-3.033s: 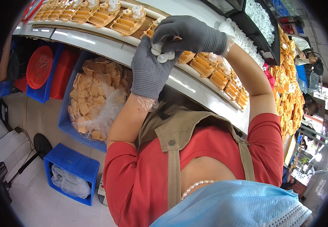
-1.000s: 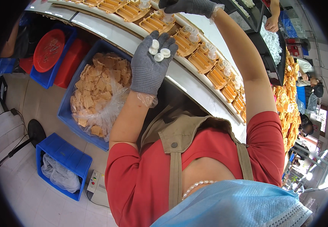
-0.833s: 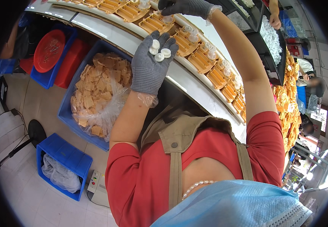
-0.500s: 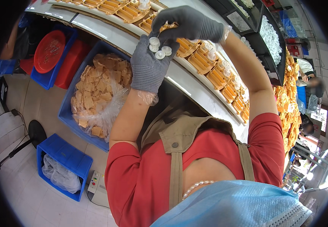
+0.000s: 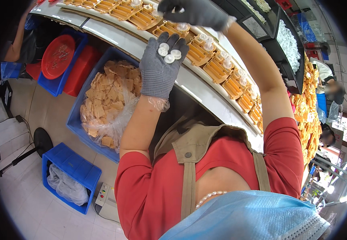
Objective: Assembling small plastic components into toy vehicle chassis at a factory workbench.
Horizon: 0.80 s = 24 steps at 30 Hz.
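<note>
My left hand (image 5: 157,68), in a grey knit glove, lies palm up with its fingers stretched. Several small white translucent round plastic pieces (image 5: 169,59) rest on its palm and finger bases. At the top edge, my right hand (image 5: 197,14), gloved in grey too, reaches over the row of orange plastic housings (image 5: 143,19). Its fingers are bent together near a translucent piece standing in one housing; what they pinch, if anything, is hidden. Clear round parts (image 5: 206,42) stand in several of the housings along the row.
A white work surface (image 5: 197,90) runs under the row. Below left sits a blue crate (image 5: 75,124) of orange flat pieces and clear bag, with a red round tray (image 5: 58,56) beyond. Black bins (image 5: 287,48) of clear parts stand right. Another person's arm (image 5: 16,44) shows far left.
My right hand has left the left palm and moved up and away to the housings. My left fingers have straightened, with the round pieces still on the palm.
</note>
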### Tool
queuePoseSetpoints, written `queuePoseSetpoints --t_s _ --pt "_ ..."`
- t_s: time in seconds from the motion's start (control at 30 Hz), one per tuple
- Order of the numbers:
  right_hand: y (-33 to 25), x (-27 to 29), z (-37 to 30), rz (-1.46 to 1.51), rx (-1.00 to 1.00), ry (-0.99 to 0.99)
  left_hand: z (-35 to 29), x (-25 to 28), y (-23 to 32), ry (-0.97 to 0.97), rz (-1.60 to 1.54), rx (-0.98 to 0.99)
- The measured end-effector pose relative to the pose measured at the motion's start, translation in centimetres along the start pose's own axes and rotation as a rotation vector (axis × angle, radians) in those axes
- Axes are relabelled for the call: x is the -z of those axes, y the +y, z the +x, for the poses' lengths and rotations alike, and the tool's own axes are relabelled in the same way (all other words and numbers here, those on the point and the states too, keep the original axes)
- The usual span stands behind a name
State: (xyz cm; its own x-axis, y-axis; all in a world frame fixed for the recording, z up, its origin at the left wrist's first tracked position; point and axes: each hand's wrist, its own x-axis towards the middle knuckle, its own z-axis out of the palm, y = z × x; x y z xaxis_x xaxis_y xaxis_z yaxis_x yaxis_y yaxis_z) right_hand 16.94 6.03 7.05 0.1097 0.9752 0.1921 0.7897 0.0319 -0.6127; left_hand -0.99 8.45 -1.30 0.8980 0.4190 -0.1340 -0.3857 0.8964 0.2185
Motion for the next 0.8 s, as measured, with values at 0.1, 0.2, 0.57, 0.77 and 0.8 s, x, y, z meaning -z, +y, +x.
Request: queuePoseSetpoints --t_s 0.1,0.2,0.57,0.77,0.8 --pt "2.7 0.5 2.3 -0.045 -0.112 0.048 0.1 -0.3 0.3 0.153 -0.186 0.059" --pt "3.6 0.4 3.8 -0.083 -0.218 0.086 0.0 0.0 0.5 0.175 -0.197 0.050" --pt "0.3 0.1 4.2 -0.125 -0.183 -0.028 0.2 0.6 0.8 0.171 -0.222 0.073" --pt "5.6 -1.0 5.2 -0.204 -0.080 -0.051 0.0 0.8 0.6 0.158 -0.207 0.069" --pt "5.7 -0.9 5.3 -0.206 -0.081 -0.051 0.1 0.7 0.6 0.157 -0.208 0.071"
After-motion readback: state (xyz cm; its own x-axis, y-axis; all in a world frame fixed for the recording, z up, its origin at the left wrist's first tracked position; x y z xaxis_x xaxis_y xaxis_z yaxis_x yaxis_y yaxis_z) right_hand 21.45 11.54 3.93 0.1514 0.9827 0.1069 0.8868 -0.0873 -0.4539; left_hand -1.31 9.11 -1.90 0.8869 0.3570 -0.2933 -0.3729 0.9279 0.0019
